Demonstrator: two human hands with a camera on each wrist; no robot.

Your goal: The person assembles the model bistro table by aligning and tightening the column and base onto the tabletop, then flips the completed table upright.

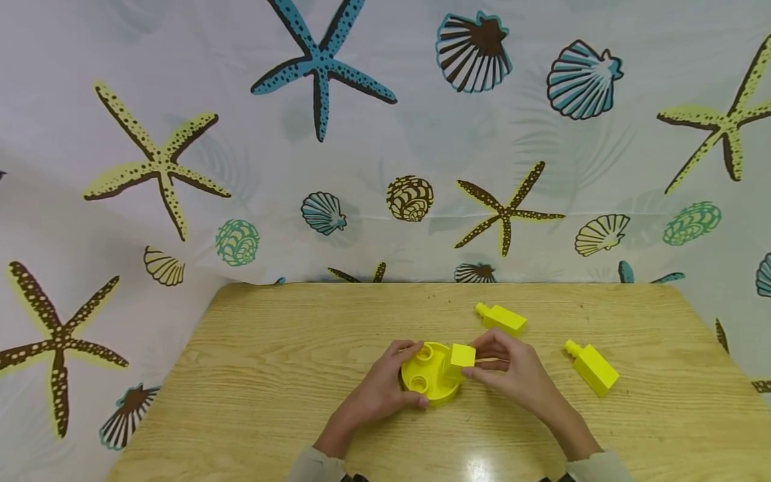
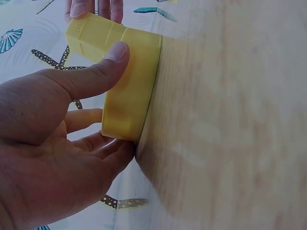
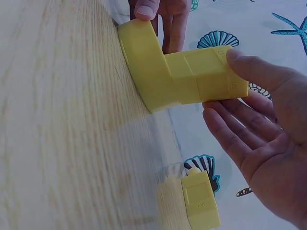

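Note:
A round yellow base (image 1: 435, 395) with raised rims and ring sockets lies on the wooden table. My left hand (image 1: 385, 385) grips its left side, thumb on the near edge and fingers at the far edge. On the base's right part stands a square yellow block (image 1: 462, 356), upright. My right hand (image 1: 512, 368) pinches this block between thumb and fingers from the right. In the right wrist view the block (image 3: 213, 74) meets the base (image 3: 144, 64); its lower end is hidden inside the rim. Two ring sockets on the base's left show in the head view.
Two more yellow blocks with round pegs lie on the wooden table (image 1: 271, 368): one block (image 1: 506, 320) behind my right hand, another block (image 1: 596, 370) to its right. A white cloth (image 1: 373, 147) printed with starfish and shells hangs behind and at the sides.

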